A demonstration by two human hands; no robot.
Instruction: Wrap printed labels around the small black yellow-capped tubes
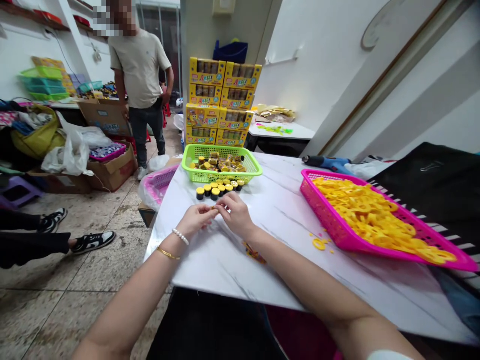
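Both hands meet at the middle of the white marbled counter (285,220), fingertips pinched together over something very small. The left hand (197,218) and the right hand (237,214) are each curled nearly closed, thumb against forefinger, and between them sits a tiny yellowish piece (216,207); it is too small to say for certain what it is, though it looks like one of the yellow-topped caps. Held this way, at the fingertips and close to the body's midline, the piece can be turned and pressed with fine control.

Just beyond the hands stands a short row of small black pots with yellow tops (219,188), upright and touching one another, lined up within easy reach. Behind that row is a green basket (221,172) holding more of the same pots, jumbled. To the right of the right hand, well apart, a pink basket (348,240) is heaped with yellow rings (375,212), and a few loose yellow rings (319,243) lie on the counter beside its near edge. A blue glue gun (326,162) lies past the pink basket.

Off to the left, away from the counter, a person in a beige shirt (140,65) stands by cardboard boxes, and stacked yellow cartons (221,102) rise behind the green basket.
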